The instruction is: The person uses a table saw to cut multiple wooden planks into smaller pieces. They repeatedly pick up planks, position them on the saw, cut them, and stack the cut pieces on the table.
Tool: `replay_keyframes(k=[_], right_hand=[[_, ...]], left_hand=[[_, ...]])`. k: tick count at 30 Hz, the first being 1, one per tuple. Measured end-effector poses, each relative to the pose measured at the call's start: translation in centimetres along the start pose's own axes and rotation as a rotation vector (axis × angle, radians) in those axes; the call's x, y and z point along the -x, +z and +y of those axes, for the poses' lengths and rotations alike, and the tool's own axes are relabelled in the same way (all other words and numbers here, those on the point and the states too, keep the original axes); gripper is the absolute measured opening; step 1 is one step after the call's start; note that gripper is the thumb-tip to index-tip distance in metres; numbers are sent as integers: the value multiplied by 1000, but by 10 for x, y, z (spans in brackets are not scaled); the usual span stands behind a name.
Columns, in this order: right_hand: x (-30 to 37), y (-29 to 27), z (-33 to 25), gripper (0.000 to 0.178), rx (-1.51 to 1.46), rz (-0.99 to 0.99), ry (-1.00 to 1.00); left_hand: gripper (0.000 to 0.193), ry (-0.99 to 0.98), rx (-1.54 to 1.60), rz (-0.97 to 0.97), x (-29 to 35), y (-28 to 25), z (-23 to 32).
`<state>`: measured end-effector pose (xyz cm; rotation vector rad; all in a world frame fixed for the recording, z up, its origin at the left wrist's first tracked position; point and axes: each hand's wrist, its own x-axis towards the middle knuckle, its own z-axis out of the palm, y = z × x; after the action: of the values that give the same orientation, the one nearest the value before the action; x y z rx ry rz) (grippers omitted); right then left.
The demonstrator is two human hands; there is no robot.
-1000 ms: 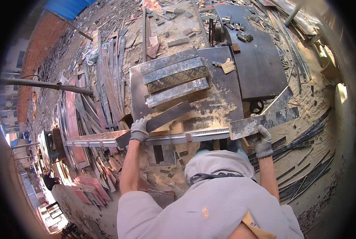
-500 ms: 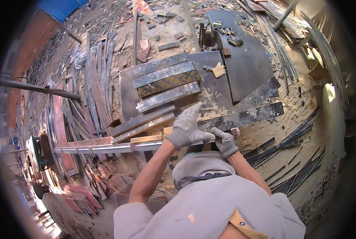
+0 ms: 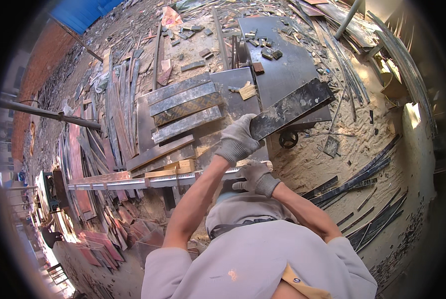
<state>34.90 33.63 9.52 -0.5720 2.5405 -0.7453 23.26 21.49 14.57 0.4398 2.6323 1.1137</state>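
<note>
My left hand (image 3: 239, 137), in a grey knit glove, grips the near left end of a dark, dusty plywood strip (image 3: 293, 108). The strip slants up to the right, past the saw table's right side; a second dark edge shows beneath it. My right hand (image 3: 255, 178), gloved alike, is at the table's front edge close to my body, fingers apart and pointing left, with nothing visible in it. Left of it a long metal rail with a white scale (image 3: 118, 185) runs along the front. A pale wood block (image 3: 185, 166) lies behind the rail.
Several plywood strips (image 3: 183, 107) lie stacked on the dark table top (image 3: 243, 102). A black handwheel (image 3: 288, 138) shows below the table's right side. Dark offcuts (image 3: 352, 187) lie on the sandy ground at right; reddish boards (image 3: 100, 241) lie at left. A metal pole (image 3: 51, 113) juts in from the left.
My left hand has taken hold of the dark strip, which has lifted and swung to point up and right. My right hand has drawn left and apart from the left hand.
</note>
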Motion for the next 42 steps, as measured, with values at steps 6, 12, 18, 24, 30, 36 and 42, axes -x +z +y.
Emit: replay_keyframes(k=[6,12,18,24,30,36,42], right_hand=[[70,-76,107,131,463,448,72],[44,-41,252,94,536,42,287],[37,11,272,66,423,125,152],[50,40,261,85,316,91,86],[68,49,246,84,334,13,150],[50,57,235,84,265,-9,110],[40,69,225,85,255,65,101]], left_hand=[[48,98,-470,-71,39,37,-83],[57,122,-379,-212,19,117,-113],[74,-52,-366,-366,36,116,-137],[72,-89,-330,-312,82,117,-146],[77,37,-340,-145,112,113,-149],[78,89,-375,-88,121,104,-170],[73,56,-436,-40,127,98,-183]])
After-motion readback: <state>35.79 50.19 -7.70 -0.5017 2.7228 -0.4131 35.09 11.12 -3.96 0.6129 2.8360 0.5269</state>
